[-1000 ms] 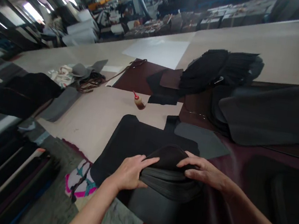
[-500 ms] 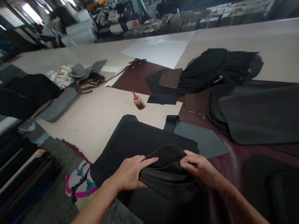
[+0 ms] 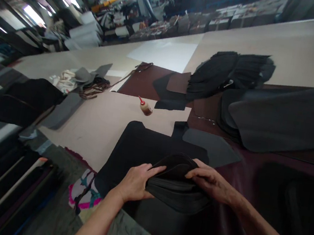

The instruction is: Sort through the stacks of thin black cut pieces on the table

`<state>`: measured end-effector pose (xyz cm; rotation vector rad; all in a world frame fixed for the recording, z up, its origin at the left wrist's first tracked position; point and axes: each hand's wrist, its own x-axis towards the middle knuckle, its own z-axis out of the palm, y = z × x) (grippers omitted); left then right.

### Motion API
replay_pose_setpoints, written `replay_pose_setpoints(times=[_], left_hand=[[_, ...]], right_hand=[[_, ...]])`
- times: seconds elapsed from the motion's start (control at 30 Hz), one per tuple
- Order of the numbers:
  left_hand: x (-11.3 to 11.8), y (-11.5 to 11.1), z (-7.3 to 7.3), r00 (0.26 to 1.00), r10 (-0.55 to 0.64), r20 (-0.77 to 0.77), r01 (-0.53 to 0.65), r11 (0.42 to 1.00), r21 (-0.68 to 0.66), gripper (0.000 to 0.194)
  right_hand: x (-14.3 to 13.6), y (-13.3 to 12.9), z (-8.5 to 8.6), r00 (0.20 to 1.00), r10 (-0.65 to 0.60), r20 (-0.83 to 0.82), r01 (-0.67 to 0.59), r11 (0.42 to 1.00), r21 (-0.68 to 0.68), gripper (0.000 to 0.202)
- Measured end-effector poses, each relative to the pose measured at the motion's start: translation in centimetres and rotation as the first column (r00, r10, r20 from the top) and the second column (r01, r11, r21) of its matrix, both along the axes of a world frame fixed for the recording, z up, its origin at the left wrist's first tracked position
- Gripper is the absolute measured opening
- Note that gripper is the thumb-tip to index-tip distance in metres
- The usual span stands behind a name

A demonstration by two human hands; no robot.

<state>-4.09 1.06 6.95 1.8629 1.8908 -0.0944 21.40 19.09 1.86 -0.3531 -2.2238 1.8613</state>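
Note:
Several dark, flat pieces lie layered in a stack [image 3: 175,194] near the table's front edge, their upper layers bowed apart. My left hand [image 3: 138,181] grips the stack's left end, thumb below and fingers over the top. At the right end, my right hand [image 3: 206,179] has its fingers closed on the upper layers; its lower fingers are partly hidden. Beneath and behind the stack is a large black sheet [image 3: 147,143]. A grey piece [image 3: 211,144] lies just beyond it.
A small bottle with a red tip [image 3: 146,108] lies on the beige table surface [image 3: 100,121]. Black bundled pieces [image 3: 230,73] and large dark panels [image 3: 291,120] are at the right. Cloth scraps and brown cords [image 3: 95,89] lie left.
My right hand's fingers have shifted slightly left over the opening between the layers. My left hand keeps its place.

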Motion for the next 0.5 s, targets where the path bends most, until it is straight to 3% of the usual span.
replay_pose_setpoints(times=[0.17, 0.5], left_hand=[[-0.01, -0.01, 0.02, 1.0, -0.002, 0.002, 0.002, 1.0, 0.002, 0.091], [-0.13, -0.27, -0.28, 1.0, 0.008, -0.009, -0.008, 1.0, -0.002, 0.088]], right_hand=[[0.38, 0.9, 1.11, 0.993, 0.114, 0.031, -0.11, 0.989, -0.095, 0.034], [-0.03, 1.03, 0.67, 0.993, 0.114, -0.01, -0.114, 0.987, -0.11, 0.039]])
